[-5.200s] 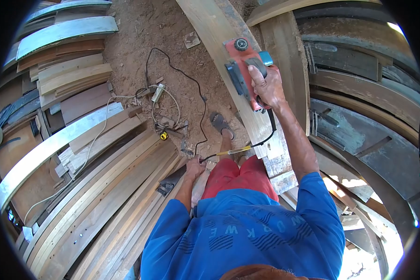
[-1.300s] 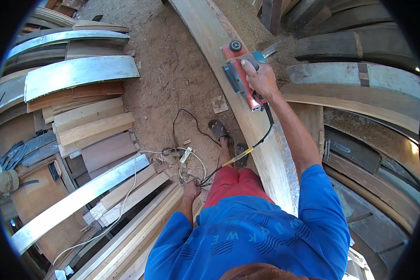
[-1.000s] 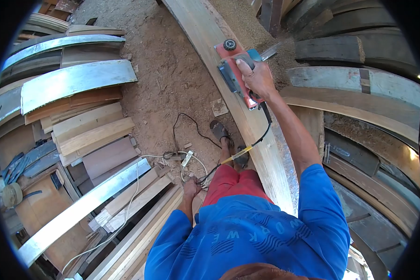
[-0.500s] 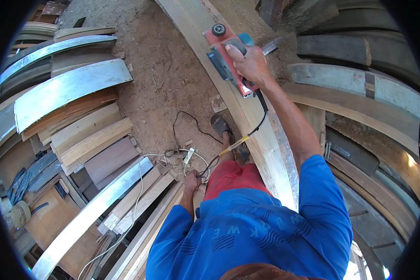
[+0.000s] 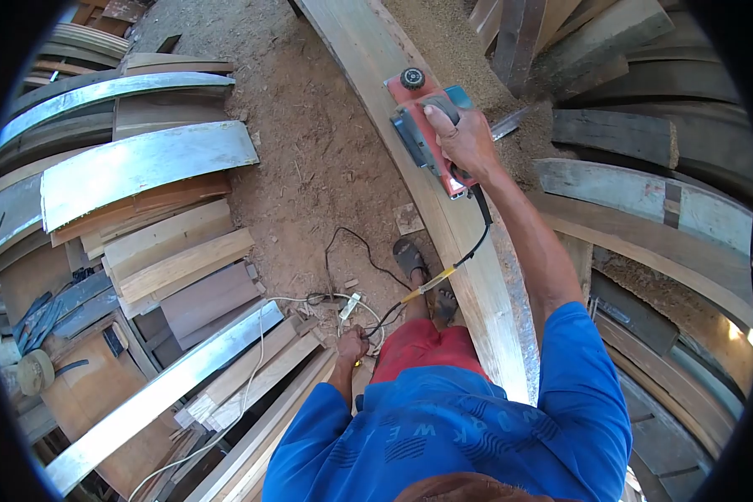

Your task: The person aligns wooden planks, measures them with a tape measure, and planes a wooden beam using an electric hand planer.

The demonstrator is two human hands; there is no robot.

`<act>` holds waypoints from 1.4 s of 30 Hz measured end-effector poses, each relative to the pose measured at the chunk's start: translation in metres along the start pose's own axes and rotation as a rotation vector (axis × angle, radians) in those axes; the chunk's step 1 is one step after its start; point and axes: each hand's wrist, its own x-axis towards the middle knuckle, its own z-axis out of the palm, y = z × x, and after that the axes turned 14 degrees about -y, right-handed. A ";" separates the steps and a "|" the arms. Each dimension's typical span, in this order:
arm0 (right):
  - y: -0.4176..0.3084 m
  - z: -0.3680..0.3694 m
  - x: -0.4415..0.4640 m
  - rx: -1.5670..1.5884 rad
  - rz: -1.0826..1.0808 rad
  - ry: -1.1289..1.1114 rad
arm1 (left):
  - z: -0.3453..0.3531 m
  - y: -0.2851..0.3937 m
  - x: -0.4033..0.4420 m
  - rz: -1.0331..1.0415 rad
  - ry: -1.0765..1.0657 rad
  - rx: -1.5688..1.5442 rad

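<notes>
My right hand grips the rear handle of a red and grey electric planer. The planer sits flat on a long pale wooden plank that runs from top centre down past my right side. From its back end a black power cord, wrapped with yellow tape partway, loops toward my left hand. Low beside my left leg, that hand is closed around the cord. A white power strip lies on the ground just above it.
Boards and a shiny metal sheet are stacked at left. More planks lie at right. Sawdust covers ground beyond the plank. A black cable and white cord trail near my feet.
The whole view has shifted, moving the scene slightly down and right. A spray of chips at upper right no longer shows. Both hands keep their grips.
</notes>
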 end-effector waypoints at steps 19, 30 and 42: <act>-0.028 -0.004 0.066 0.025 0.078 0.029 | -0.053 0.026 0.011 -0.041 -0.014 -0.067; -0.039 -0.002 0.100 0.098 -0.018 0.055 | -0.074 0.031 0.017 -0.041 -0.023 -0.094; -0.051 -0.007 0.140 0.054 0.049 0.057 | -0.080 0.025 0.029 -0.018 -0.008 -0.155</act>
